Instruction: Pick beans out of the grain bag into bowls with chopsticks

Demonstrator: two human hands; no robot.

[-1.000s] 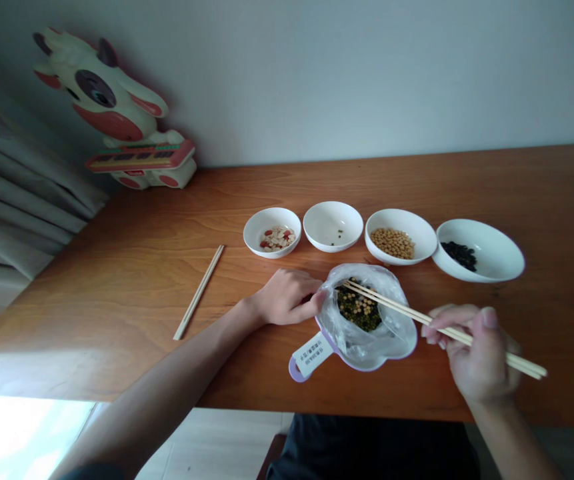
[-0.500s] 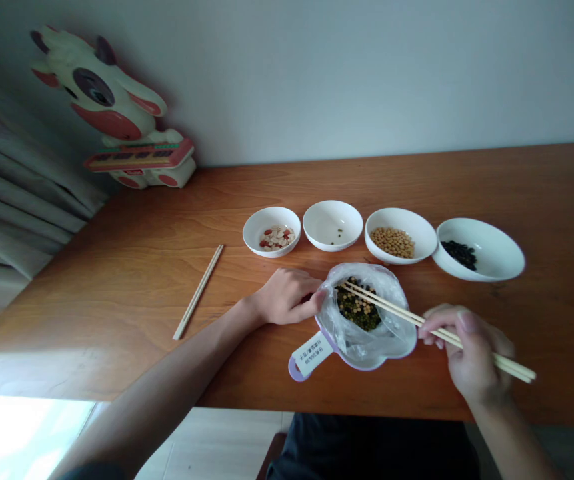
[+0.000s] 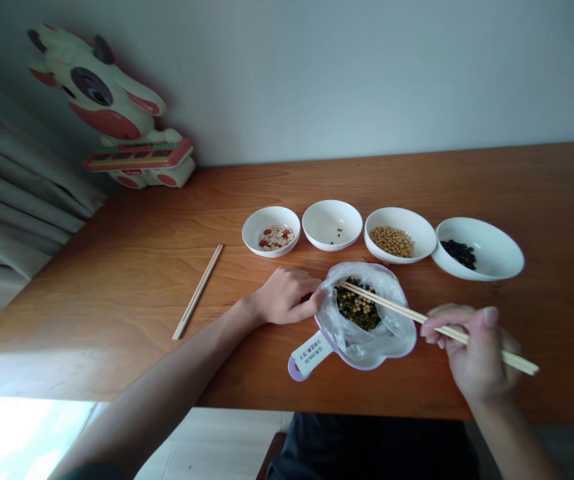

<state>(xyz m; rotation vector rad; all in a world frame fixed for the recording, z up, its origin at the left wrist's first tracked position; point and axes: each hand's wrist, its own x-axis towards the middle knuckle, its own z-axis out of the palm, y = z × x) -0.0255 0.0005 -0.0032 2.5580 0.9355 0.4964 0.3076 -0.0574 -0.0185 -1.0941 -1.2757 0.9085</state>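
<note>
A purple-rimmed tray [image 3: 374, 365] with a labelled handle stands near the table's front edge, lined with a clear plastic bag [image 3: 391, 327]. Mixed green and tan beans [image 3: 359, 307] lie in the bag. My left hand [image 3: 289, 297] is closed on the tray's left rim, thumb and fingers pinching the bag there. In my right hand [image 3: 481, 353] is a pair of wooden chopsticks [image 3: 397, 307]; their tips touch the far left part of the beans and sit close together. Whether a bean is between the tips is too small to tell.
Behind the tray stand a bowl of pale and reddish flat pieces [image 3: 247, 235], a bowl with a few green beans [image 3: 317, 223], a bowl of tan beans [image 3: 419, 237] and a bowl of black pieces [image 3: 501, 257]. Spare chopsticks [image 3: 198, 291] and a cow toy [image 3: 117, 113] are left.
My right thumb has lifted and the rear ends of the chopsticks have shifted slightly up and right, the two sticks drawing closer together. My left hand and the tray stay put.
</note>
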